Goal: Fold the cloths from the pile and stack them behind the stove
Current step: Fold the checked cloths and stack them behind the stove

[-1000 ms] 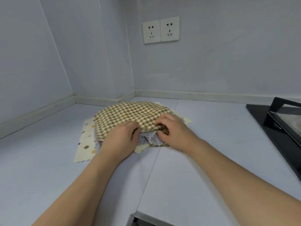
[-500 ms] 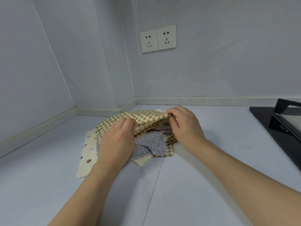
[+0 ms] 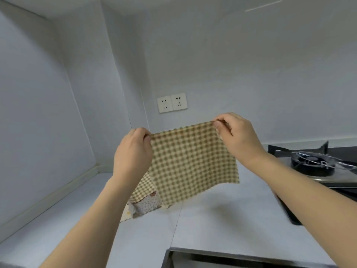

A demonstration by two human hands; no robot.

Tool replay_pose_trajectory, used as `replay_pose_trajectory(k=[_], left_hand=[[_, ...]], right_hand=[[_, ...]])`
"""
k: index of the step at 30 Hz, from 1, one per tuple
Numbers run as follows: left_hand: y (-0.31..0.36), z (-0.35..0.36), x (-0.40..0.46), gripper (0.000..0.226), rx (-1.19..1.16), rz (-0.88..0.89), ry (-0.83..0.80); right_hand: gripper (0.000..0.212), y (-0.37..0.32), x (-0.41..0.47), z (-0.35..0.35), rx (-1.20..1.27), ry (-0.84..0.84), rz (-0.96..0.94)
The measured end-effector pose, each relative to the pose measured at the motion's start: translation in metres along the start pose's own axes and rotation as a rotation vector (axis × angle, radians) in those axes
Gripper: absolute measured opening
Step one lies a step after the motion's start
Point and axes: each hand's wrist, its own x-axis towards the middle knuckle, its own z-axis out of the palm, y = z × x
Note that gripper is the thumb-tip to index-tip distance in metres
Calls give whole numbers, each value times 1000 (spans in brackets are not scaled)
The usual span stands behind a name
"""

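Note:
A green-and-cream checked cloth (image 3: 190,161) hangs spread out in the air above the counter. My left hand (image 3: 133,153) pinches its top left corner and my right hand (image 3: 235,136) pinches its top right corner. Below and behind it the pile of cloths (image 3: 145,202) lies on the counter, with another checked cloth on top and dotted ones under it; most of the pile is hidden by the hanging cloth and my left arm. The stove (image 3: 316,165) with its black burner sits at the right.
The pale counter (image 3: 222,219) runs into a corner at the left, with grey walls behind. Two white wall sockets (image 3: 172,102) sit above the pile. A dark edge of a sink or opening (image 3: 212,258) shows at the bottom.
Both hands have lifted the checked cloth off the pile and pulled it open in the air. The view has tilted upward, bringing the stove burner into sight.

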Motion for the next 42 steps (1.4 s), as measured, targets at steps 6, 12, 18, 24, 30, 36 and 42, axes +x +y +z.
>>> replay_pose_trajectory(k=[6,12,18,24,30,36,42], left_hand=[[41,-12,8,18,-174,-100,-126],[41,55,-20,18,-183,-228,-414],[18,124,-53,20,-206,-335,-442],[12,120,-78,19,-329,-202,-401],[-1,97,-154,14,-250,143,-554],[-8,93,-172,14,-179,229,-574],[-6,87,-173,23,-157,389,-605]], right_hand=[[18,-8,3,-61,-195,-142,63],[25,55,-40,-55,-389,-335,214],[30,116,-81,-19,-391,-460,322],[31,110,-98,-25,-377,-429,254],[24,83,-177,-48,-465,-551,229],[20,67,-199,-55,-529,-569,230],[19,63,-205,-63,-508,-626,287]])
